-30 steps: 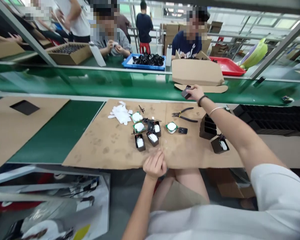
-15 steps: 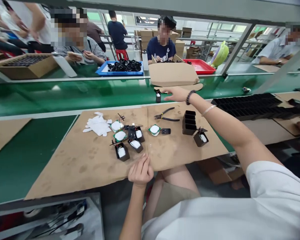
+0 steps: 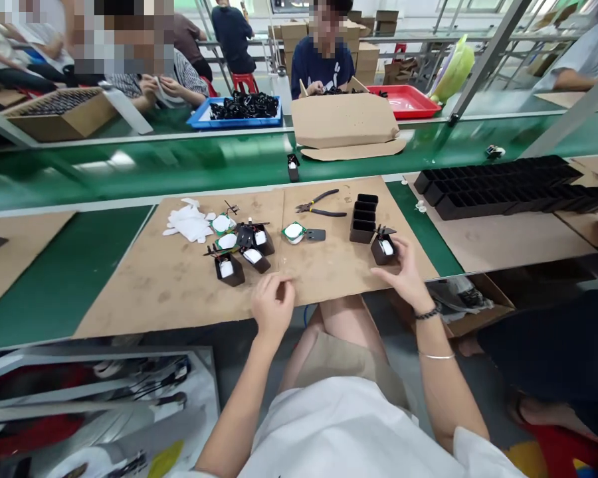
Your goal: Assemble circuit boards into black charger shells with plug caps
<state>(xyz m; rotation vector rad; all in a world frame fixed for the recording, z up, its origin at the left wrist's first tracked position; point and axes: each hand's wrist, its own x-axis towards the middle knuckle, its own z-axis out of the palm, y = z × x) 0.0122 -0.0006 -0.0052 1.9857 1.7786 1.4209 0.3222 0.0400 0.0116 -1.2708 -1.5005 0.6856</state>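
Note:
My right hand [image 3: 403, 269] curls around a small black box with a white part inside [image 3: 383, 249] at the near right of the cardboard mat [image 3: 169, 285]. My left hand [image 3: 272, 305] rests loosely closed on the mat's near edge, holding nothing I can see. A cluster of similar black boxes and green-rimmed white parts [image 3: 239, 245] lies in front of it. One finished black part [image 3: 293, 167] stands on the green conveyor belt [image 3: 179, 166]. A stack of empty black boxes [image 3: 363, 218] sits behind my right hand.
Black pliers [image 3: 321, 202] and white gloves [image 3: 189, 221] lie on the mat. Long black trays [image 3: 498, 186] stretch to the right. Across the belt, people sit by a cardboard box [image 3: 343, 119], a blue tray [image 3: 236, 109] and a red tray [image 3: 403, 101].
My right hand set the black part on the belt, then drew back to the black box at the mat's near right. My left hand stayed at the near edge.

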